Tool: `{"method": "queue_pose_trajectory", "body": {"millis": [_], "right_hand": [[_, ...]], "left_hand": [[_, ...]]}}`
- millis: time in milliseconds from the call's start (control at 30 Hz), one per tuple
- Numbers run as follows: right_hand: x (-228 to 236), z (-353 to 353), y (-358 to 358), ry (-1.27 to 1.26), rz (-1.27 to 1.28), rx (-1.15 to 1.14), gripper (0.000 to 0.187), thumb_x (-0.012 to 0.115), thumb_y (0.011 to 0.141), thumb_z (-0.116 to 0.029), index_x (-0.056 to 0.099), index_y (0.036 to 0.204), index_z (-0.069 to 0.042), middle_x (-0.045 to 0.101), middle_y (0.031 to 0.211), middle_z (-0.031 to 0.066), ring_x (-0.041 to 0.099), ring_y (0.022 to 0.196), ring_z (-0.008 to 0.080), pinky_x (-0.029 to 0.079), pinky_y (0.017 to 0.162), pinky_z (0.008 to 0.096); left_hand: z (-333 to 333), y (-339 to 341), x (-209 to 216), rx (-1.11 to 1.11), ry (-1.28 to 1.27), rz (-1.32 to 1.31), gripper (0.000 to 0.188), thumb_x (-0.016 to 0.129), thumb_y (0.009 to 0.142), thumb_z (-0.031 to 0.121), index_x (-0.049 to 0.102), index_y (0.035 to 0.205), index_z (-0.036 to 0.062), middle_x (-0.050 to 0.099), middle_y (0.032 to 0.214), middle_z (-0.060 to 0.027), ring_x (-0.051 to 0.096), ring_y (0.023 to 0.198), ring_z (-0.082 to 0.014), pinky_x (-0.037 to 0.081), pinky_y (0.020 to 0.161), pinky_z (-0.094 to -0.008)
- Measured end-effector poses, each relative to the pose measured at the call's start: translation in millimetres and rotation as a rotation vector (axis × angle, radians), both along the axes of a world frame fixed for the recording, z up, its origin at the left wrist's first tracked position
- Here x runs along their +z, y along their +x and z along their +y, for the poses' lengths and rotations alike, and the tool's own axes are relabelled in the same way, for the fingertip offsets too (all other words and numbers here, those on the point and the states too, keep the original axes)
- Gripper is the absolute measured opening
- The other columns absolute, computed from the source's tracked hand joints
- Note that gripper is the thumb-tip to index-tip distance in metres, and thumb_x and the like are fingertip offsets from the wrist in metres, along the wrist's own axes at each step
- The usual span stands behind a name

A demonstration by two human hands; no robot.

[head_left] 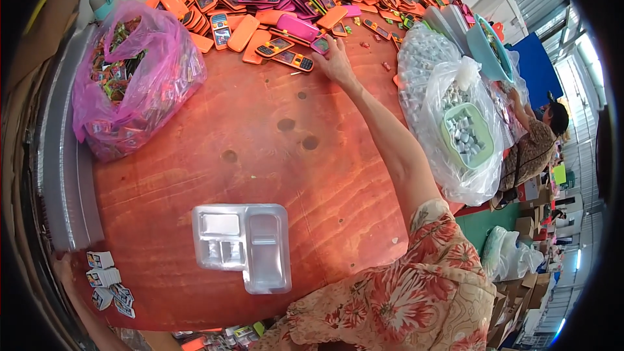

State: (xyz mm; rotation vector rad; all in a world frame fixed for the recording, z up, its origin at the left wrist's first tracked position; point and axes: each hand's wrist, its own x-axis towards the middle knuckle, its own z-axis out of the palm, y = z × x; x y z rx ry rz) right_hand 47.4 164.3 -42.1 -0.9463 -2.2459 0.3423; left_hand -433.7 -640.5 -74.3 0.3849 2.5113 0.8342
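Observation:
At the near edge of a heap of toy phones (260, 0), orange, purple and green, my right hand (335, 64) is closed on a small purple toy phone (320, 45). Beside it lie an orange toy phone (294, 60) and other loose ones. My left hand (63, 270) is low at the far left, by the end of a stack of clear plastic trays (65, 175); its fingers are hidden. A single clear blister tray (266, 266) with several compartments lies on the reddish wooden table (338, 221), nearer to me.
A pink plastic bag (185, 68) of small packets stands at the back left. Small stacks of printed cards (103, 277) lie front left. On the right are clear bags (422, 52), a green basket (447, 136) of small silvery pieces and a blue basin (478, 45). Another person (536, 149) works beyond.

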Motion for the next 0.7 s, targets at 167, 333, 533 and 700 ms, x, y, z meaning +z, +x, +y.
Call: {"method": "queue_pose_trajectory", "body": {"millis": [167,333,533,700], "right_hand": [[9.0,-63.3,33.6,-0.057,-0.008,0.226,0.044,0.057,0.071,-0.015,0.041,0.109,-0.001,0.043,0.101,0.0211,0.045,0.094,0.0347,0.04,0.078,0.0382],[27.8,-122.9,95.7,-0.072,0.026,0.393,0.038,0.056,0.073,-0.011,0.043,0.108,-0.002,0.046,0.099,0.0176,0.048,0.091,0.0297,0.041,0.075,0.0351],[34.7,-160.8,152.0,-0.346,0.091,0.342,0.035,0.056,0.071,-0.011,0.047,0.104,-0.002,0.049,0.093,0.0161,0.05,0.085,0.0311,0.042,0.071,0.035],[47.6,-182.3,195.8,-0.444,0.22,0.321,0.027,0.054,0.076,-0.006,0.048,0.102,-0.001,0.053,0.094,0.0114,0.053,0.085,0.0197,0.043,0.072,0.0285]], "left_hand": [[16.3,82.8,82.6,0.035,0.027,-0.105,0.054,0.055,0.067,0.027,0.044,0.109,-0.0046,0.051,0.098,-0.011,0.049,0.087,-0.0212,0.037,0.077,-0.0296],[45.2,166.0,121.3,0.267,0.208,0.086,0.039,0.057,0.065,0.019,0.046,0.095,-0.004,0.051,0.079,-0.0074,0.051,0.067,-0.015,0.041,0.059,-0.0253],[-41.8,192.8,147.7,0.416,-0.006,0.368,0.016,0.048,0.066,0.013,0.049,0.076,0.0011,0.041,0.051,-0.0001,0.035,0.033,-0.0101,0.025,0.029,-0.0243],[42.9,299.5,232.8,0.485,0.445,0.384,0.037,0.053,0.075,0.016,0.045,0.109,0.0039,0.046,0.1,-0.0074,0.048,0.081,-0.0173,0.042,0.066,-0.0281]]}}
